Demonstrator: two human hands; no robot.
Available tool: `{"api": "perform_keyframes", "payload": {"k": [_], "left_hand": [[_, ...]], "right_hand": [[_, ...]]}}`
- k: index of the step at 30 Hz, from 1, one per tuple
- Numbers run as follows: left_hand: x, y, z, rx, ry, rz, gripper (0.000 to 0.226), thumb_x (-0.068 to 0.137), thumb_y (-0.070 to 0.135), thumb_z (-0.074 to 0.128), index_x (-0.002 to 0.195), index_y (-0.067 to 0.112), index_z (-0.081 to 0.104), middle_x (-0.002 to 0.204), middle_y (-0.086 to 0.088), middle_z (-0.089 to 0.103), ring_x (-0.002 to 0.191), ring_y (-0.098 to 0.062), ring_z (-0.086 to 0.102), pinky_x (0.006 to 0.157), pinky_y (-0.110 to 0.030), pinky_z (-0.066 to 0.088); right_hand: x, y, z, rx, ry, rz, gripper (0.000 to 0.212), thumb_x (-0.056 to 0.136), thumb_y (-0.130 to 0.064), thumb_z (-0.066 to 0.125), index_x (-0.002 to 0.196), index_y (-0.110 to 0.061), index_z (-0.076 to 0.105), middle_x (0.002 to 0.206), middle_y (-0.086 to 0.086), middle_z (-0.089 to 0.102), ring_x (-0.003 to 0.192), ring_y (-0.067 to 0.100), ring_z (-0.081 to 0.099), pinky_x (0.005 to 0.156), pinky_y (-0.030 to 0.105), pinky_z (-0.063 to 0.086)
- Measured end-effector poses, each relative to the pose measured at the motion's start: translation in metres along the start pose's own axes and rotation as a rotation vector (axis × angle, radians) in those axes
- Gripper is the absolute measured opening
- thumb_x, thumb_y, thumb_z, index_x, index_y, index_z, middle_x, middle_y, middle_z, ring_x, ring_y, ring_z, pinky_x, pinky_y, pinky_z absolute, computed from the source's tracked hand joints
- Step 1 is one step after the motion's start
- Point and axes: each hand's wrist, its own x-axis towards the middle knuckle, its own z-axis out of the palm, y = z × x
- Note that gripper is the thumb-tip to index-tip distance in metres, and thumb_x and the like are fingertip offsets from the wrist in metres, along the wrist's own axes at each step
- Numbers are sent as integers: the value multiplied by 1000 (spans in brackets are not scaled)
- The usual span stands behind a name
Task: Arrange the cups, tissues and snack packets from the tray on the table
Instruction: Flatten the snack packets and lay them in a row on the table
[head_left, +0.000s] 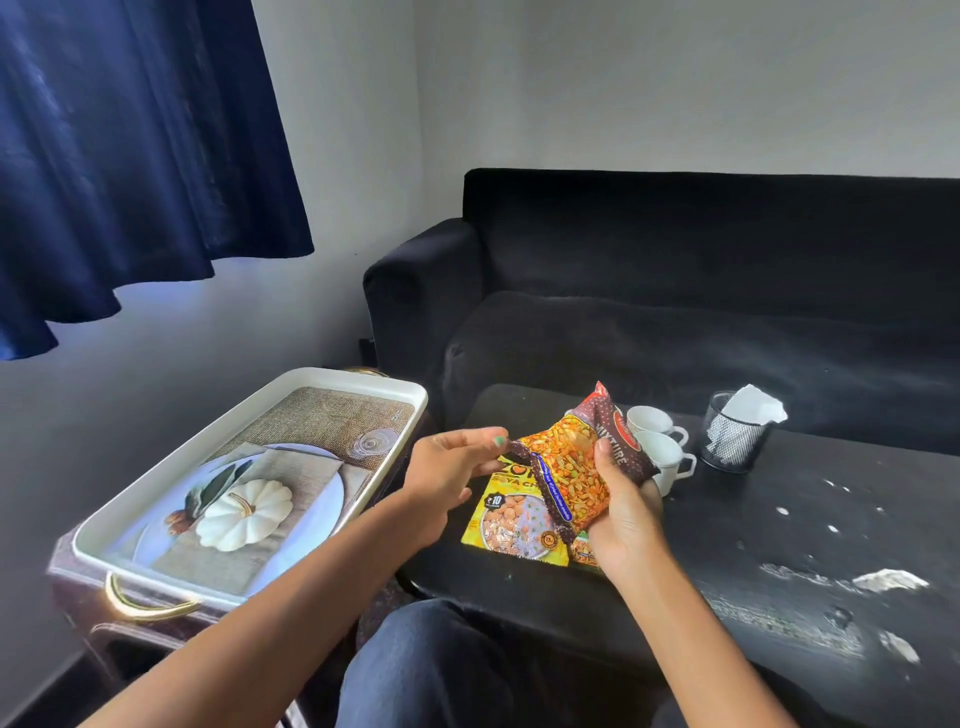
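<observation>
Mixture packet is held above the near edge of the black table, tilted, printed face toward the camera. Right hand is wrapped around its lower right side, thumb on the front; this hand carries the weight. Left hand pinches the packet's left top corner between thumb and fingertips, probably to pull the bag flat and square it before it is set down.

Yellow snack packet lies flat on the table directly under the held one, partly covered by it. Placement beside or overlapping it is judged the likely intent, so the packets are grouped.

Two white cups stand together behind the packets, handles to the right, touching or nearly so. Mesh holder with white tissues stands just right of the cups. A row along the table's far side is thereby formed.

Tray sits on a side stand to the left; no loose items are seen in it, only its printed picture. Unloading is judged nearly finished. Dark sofa lies behind the table.
</observation>
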Motion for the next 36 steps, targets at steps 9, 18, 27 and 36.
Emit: {"api": "perform_keyframes", "payload": {"k": [9,18,27,36], "left_hand": [[0,-9,0,193,-64,-1,8,86,24,69,85,17,74,90,3,75,83,-8,68,69,-28,46],[5,7,-16,940,-11,362,12,83,38,67,76,29,68,84,11,71,86,-12,65,91,-38,49],[1,-2,-22,839,-180,165,32,86,19,56,117,21,65,113,4,68,107,-16,61,105,-43,41],[-8,3,25,99,-141,127,25,96,36,52,107,19,66,102,1,72,99,-14,65,86,-29,50]], "right_hand": [[-5,5,0,-61,7,16,51,81,-17,70,127,-12,50,121,10,63,104,29,63,76,42,52],[2,4,-3,-166,-11,-42,43,76,-17,75,113,-13,53,114,11,65,101,29,65,86,49,53],[-8,5,-8,-638,-128,-183,60,68,-37,79,119,-25,49,112,-2,65,102,19,64,89,43,53],[-19,-16,-24,-848,-271,-233,82,52,-56,78,125,-33,47,115,-12,64,108,10,59,99,40,47]]}}
